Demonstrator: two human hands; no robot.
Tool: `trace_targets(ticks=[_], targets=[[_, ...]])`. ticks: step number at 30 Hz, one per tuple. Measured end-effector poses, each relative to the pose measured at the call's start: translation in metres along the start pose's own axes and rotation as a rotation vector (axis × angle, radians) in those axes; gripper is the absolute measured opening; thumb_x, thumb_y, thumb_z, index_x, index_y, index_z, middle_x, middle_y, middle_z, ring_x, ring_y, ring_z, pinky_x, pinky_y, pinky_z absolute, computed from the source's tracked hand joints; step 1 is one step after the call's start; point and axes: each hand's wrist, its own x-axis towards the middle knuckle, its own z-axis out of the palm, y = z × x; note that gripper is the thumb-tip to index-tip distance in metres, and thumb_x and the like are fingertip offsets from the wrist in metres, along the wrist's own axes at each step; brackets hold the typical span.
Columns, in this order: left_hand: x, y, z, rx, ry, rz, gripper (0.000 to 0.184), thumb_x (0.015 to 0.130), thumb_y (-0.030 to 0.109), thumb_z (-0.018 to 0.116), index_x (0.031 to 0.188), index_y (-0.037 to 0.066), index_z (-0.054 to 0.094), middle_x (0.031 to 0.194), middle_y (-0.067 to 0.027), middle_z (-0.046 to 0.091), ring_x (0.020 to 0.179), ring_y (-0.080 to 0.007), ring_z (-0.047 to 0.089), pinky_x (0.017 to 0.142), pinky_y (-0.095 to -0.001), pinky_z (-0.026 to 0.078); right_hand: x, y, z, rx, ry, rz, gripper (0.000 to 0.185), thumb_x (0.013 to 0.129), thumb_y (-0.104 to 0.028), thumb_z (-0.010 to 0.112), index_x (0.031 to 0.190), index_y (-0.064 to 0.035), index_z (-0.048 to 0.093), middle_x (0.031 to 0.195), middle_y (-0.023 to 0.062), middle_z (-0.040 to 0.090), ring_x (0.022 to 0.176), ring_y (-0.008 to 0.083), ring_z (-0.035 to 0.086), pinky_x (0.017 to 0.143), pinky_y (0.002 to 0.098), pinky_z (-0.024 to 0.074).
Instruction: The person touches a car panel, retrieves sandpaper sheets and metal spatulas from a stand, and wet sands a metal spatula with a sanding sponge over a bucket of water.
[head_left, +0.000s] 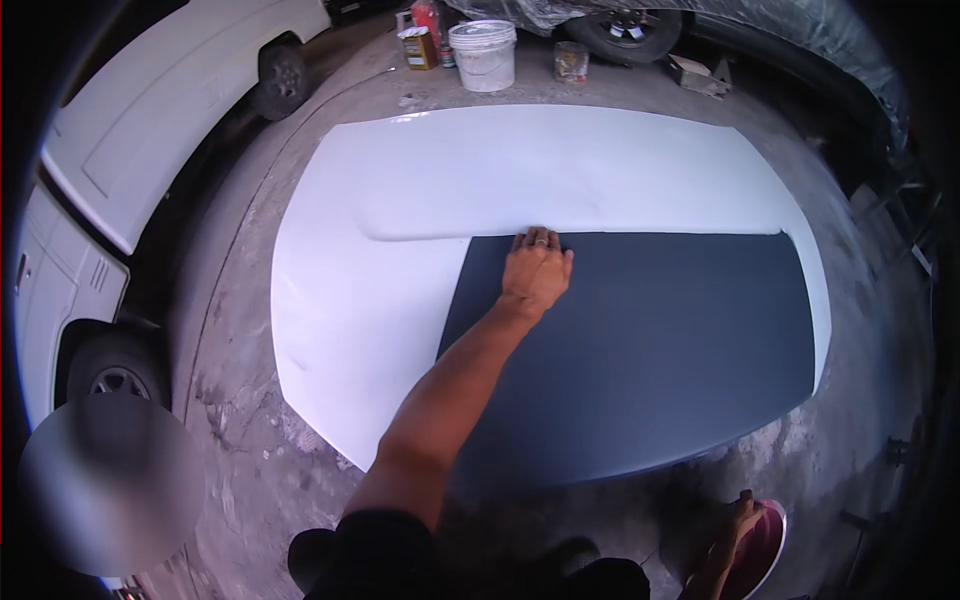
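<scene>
Gripping the rim of a red bowl (768, 552), the right hand (738, 522) sits low at the near right, its fingers bent over the edge. From a dark sleeve (385, 555) at the near middle, the left arm stretches forward over the hood (590, 310). This lies face up in the middle of the view, its long axis running left to right across the person's front, its far edge gently bowed. A dark section (640, 370) fills most of its near right part; the rest is white. A straight crease, roughly along the long axis, bounds the dark section on its far side. The left hand (537, 272) is palm down on that section, fingers close together and slightly bent, a ring on one, tips at the crease; whether anything lies beneath them cannot be told.

Grey, stained floor (235, 400) spreads around. To the left stands a white vehicle (150, 120). Beyond the far edge are a white tub (485, 58), a tin (418, 48), a jar (571, 62) and a wheel (625, 35), with plastic sheeting (800, 42) at the far right.
</scene>
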Motion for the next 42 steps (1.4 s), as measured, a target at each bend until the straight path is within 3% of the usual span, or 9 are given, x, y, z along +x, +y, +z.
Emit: trace_targets(ticks=[10,16,17,18,21,22,25,29,42], targets=[[-0.014,-0.002,-0.018,0.020,-0.038,0.030,0.040,0.093,0.029,0.053,0.115,-0.002,0.065,0.119,-0.0183,0.062,0.112,-0.0325,0.059,0.099,-0.0420,0.047,-0.018,-0.037,0.009,-0.030,0.129,0.022,0.058,0.072,-0.029,0.066,0.110,0.0123,0.049,0.093,0.0235,0.060,0.084,0.0334,0.057,0.081,0.0413,0.0445],[-0.037,-0.008,-0.040,0.052,-0.478,0.005,0.066,0.100,0.050,0.030,0.148,0.004,0.032,0.155,-0.0203,0.027,0.146,-0.0328,0.020,0.120,-0.0438,0.011,-0.037,-0.087,0.002,-0.106,0.041,0.081,0.050,0.083,-0.025,0.068,0.110,0.0147,0.056,0.097,0.0244,0.064,0.087,0.0338,0.062,0.082,0.0408,0.0477],[-0.041,-0.007,-0.055,0.088,-0.577,0.041,0.070,0.100,0.053,0.027,0.151,0.005,0.026,0.157,-0.0197,0.021,0.148,-0.0321,0.013,0.120,-0.0447,0.006,0.003,0.009,0.018,-0.283,-0.015,0.048,0.049,0.084,-0.025,0.067,0.110,0.0153,0.057,0.103,0.0278,0.063,0.096,0.0354,0.061,0.087,0.0416,0.0462],[-0.052,-0.007,-0.062,0.123,-0.561,0.070,0.070,0.100,0.053,0.031,0.151,0.005,0.027,0.157,-0.0204,0.023,0.148,-0.0333,0.015,0.120,-0.0472,0.007,-0.018,-0.022,0.014,-0.013,0.010,-0.169,0.045,0.082,-0.033,0.068,0.090,0.0106,0.059,0.086,0.0251,0.063,0.073,0.0334,0.058,0.070,0.0440,0.0481],[-0.094,-0.010,-0.087,0.116,-0.515,0.161,0.067,0.100,0.048,0.041,0.150,0.005,0.028,0.156,-0.0213,0.023,0.147,-0.0345,0.015,0.119,-0.0477,0.006,-0.028,-0.069,0.000,-0.355,-0.015,0.114,0.068,0.099,-0.050,0.041,0.127,0.0119,0.051,0.126,0.0382,0.050,0.126,0.0474,0.044,0.109,0.0447,0.0306],[-0.110,-0.015,-0.090,0.109,-0.503,0.195,0.065,0.100,0.047,0.039,0.150,0.005,0.029,0.156,-0.0214,0.023,0.147,-0.0341,0.016,0.119,-0.0474,0.007,-0.040,-0.028,-0.020,-0.220,-0.104,-0.338,0.071,0.100,-0.052,0.034,0.133,0.0108,0.046,0.131,0.0393,0.046,0.129,0.0476,0.042,0.110,0.0439,0.0300],[-0.160,-0.015,-0.107,0.254,-0.483,0.081,0.060,0.102,0.043,0.037,0.151,0.009,0.028,0.156,-0.0230,0.020,0.146,-0.0358,0.018,0.118,-0.0505,0.013,-0.059,-0.062,-0.089,-0.437,-0.111,-0.010,0.062,0.101,-0.050,0.031,0.119,0.0005,0.063,0.130,0.0334,0.051,0.123,0.0458,0.048,0.104,0.0485,0.0393],[-0.186,-0.005,-0.135,0.409,-0.472,0.009,0.059,0.102,0.042,0.037,0.152,0.011,0.028,0.156,-0.0255,0.019,0.145,-0.0385,0.017,0.117,-0.0520,0.016,-0.051,-0.024,-0.137,-0.670,-0.039,0.053,0.047,0.097,-0.042,0.046,0.108,-0.0011,0.066,0.109,0.0248,0.065,0.108,0.0412,0.060,0.091,0.0477,0.0480],[-0.216,0.017,-0.200,0.173,-0.652,-0.041,0.065,0.093,0.037,0.059,0.144,0.003,0.038,0.146,-0.0312,0.034,0.131,-0.0492,0.039,0.105,-0.0520,0.039,-0.055,0.039,-0.071,-0.756,-0.563,0.239,0.055,0.088,-0.038,0.049,0.128,0.0000,0.053,0.128,0.0284,0.055,0.120,0.0449,0.052,0.105,0.0472,0.0392]])
